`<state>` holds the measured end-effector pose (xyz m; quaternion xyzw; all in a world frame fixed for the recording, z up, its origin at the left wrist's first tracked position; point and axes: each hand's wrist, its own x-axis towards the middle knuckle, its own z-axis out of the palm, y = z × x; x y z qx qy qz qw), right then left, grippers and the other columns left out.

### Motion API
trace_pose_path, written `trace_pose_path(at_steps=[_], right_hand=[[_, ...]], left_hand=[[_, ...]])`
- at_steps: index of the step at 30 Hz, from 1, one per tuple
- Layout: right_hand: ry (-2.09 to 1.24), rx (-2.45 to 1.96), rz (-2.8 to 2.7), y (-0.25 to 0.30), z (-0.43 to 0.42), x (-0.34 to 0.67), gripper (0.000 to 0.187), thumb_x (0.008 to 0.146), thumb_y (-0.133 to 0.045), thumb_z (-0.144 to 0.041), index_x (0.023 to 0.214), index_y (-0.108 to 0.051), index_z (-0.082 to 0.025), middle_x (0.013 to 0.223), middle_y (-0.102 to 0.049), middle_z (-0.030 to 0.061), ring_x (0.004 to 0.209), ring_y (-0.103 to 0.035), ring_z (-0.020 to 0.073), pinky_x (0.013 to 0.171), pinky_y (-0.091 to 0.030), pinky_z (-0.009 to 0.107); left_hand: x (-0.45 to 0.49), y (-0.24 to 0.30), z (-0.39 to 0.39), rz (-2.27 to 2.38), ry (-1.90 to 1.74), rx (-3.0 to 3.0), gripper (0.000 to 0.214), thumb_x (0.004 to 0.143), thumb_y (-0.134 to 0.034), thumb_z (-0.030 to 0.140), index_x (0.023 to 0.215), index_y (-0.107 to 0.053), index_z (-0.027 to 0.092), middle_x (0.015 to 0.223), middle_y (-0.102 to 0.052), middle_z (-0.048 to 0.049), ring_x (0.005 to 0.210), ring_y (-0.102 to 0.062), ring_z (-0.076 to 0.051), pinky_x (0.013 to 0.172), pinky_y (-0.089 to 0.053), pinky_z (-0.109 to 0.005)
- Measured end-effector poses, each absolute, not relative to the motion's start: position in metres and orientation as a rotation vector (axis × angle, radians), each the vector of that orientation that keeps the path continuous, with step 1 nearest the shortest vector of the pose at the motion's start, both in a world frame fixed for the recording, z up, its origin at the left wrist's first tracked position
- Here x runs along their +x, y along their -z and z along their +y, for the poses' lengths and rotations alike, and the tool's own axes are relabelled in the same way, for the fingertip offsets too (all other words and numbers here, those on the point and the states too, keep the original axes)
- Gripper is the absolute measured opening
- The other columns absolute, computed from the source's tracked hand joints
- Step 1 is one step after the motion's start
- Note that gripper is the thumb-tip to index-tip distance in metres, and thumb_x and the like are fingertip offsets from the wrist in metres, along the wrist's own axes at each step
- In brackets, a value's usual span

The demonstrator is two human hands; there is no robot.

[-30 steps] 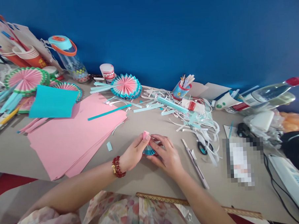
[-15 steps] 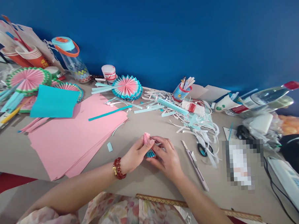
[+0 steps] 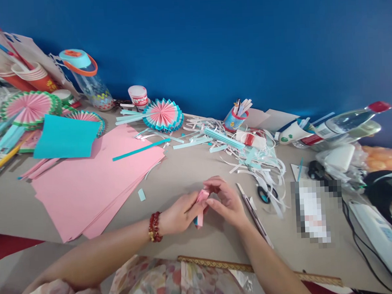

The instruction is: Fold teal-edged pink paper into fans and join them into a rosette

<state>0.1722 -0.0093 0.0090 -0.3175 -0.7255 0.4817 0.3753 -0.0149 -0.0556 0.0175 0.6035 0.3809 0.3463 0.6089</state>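
A narrow pleated paper strip (image 3: 200, 219), pink with a blue edge, is pressed flat in my left hand (image 3: 177, 215). The left thumb lies across its front, and its pink upper end shows above the thumb. My right hand (image 3: 227, 202) curves around the right side of the same paper, its thumb tip by the left thumb and its fingers at the upper end. The right fingertips are partly hidden behind the paper. A utility knife (image 3: 255, 216) lies just right of my right hand. Left of my hands is a small pale blue paper scrap (image 3: 141, 194).
Pink sheets (image 3: 87, 182) and a teal sheet (image 3: 65, 136) cover the left side. Finished paper rosettes (image 3: 163, 115) rest at the back. Paper offcuts (image 3: 221, 137), scissors (image 3: 264, 194) and a pen cup (image 3: 235, 119) stand to the right, with a bottle (image 3: 347, 123) and power strip (image 3: 376, 225) beyond.
The paper's fanned blue lower end has been squeezed into a narrow folded strip. Both hands have shifted slightly right and down, and the right thumb has come round to the front.
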Motion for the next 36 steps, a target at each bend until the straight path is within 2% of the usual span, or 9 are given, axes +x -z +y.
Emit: trace_pose_path(at_steps=[5, 12, 15, 20, 28, 32, 36], right_hand=[[-1.290, -0.814, -1.887, -0.015, -0.011, 0.170, 0.021, 0.089, -0.065, -0.040, 0.095, -0.070, -0.020, 0.088, -0.061, 0.0059, 0.084, -0.059, 0.0184, 0.074, -0.052, 0.033], [-1.579, -0.830, -1.659, -0.011, -0.012, 0.169, 0.017, 0.087, -0.069, -0.038, 0.087, -0.068, -0.021, 0.084, -0.058, 0.0024, 0.077, -0.058, 0.0147, 0.070, -0.050, 0.028], [-1.673, -0.871, -1.560, -0.005, -0.014, 0.167, 0.022, 0.085, -0.071, -0.042, 0.082, -0.065, -0.021, 0.084, -0.058, 0.0020, 0.075, -0.057, 0.0146, 0.069, -0.050, 0.028], [-1.707, -0.884, -1.471, -0.002, -0.017, 0.163, 0.025, 0.083, -0.071, -0.045, 0.081, -0.063, -0.021, 0.083, -0.056, 0.0015, 0.076, -0.055, 0.0155, 0.070, -0.049, 0.029], [-1.718, -0.839, -1.375, 0.006, -0.023, 0.157, 0.027, 0.083, -0.071, -0.042, 0.072, -0.061, -0.020, 0.078, -0.055, 0.0009, 0.072, -0.053, 0.0146, 0.067, -0.047, 0.027], [-1.611, -0.800, -1.534, 0.004, -0.014, 0.163, 0.023, 0.081, -0.074, -0.043, 0.078, -0.067, -0.021, 0.080, -0.060, 0.0020, 0.075, -0.057, 0.0157, 0.069, -0.049, 0.029], [-1.487, -0.764, -1.694, -0.003, -0.002, 0.174, 0.022, 0.083, -0.073, -0.042, 0.085, -0.073, -0.021, 0.081, -0.064, 0.0038, 0.077, -0.060, 0.0169, 0.071, -0.051, 0.031]], left_hand=[[-0.017, -0.018, -0.056, 0.871, -0.710, 1.528, 0.034, 0.101, -0.031, 0.039, 0.081, -0.050, 0.020, 0.065, -0.059, -0.0001, 0.069, -0.055, -0.015, 0.072, -0.043, -0.026], [-0.018, -0.016, -0.054, 0.957, -0.667, 1.637, 0.030, 0.098, -0.034, 0.036, 0.077, -0.047, 0.019, 0.067, -0.050, 0.0015, 0.062, -0.045, -0.013, 0.061, -0.036, -0.025], [-0.017, -0.015, -0.055, 0.952, -0.711, 1.605, 0.034, 0.099, -0.033, 0.036, 0.073, -0.047, 0.019, 0.066, -0.049, 0.0016, 0.062, -0.045, -0.012, 0.061, -0.036, -0.024], [-0.016, -0.013, -0.057, 0.982, -0.730, 1.533, 0.031, 0.094, -0.044, 0.038, 0.070, -0.048, 0.018, 0.065, -0.050, 0.0023, 0.060, -0.043, -0.011, 0.058, -0.035, -0.023], [-0.016, -0.011, -0.057, 0.939, -0.745, 1.488, 0.032, 0.092, -0.043, 0.035, 0.065, -0.044, 0.018, 0.060, -0.046, 0.0030, 0.057, -0.040, -0.010, 0.056, -0.033, -0.023], [-0.020, -0.016, -0.053, 0.927, -0.705, 1.472, 0.030, 0.087, -0.055, 0.041, 0.068, -0.048, 0.018, 0.063, -0.049, 0.0035, 0.061, -0.042, -0.011, 0.059, -0.035, -0.023], [-0.024, -0.016, -0.048, 0.871, -0.740, 1.350, 0.036, 0.077, -0.069, 0.050, 0.088, -0.060, 0.017, 0.080, -0.057, 0.0002, 0.075, -0.051, -0.015, 0.068, -0.042, -0.025]])
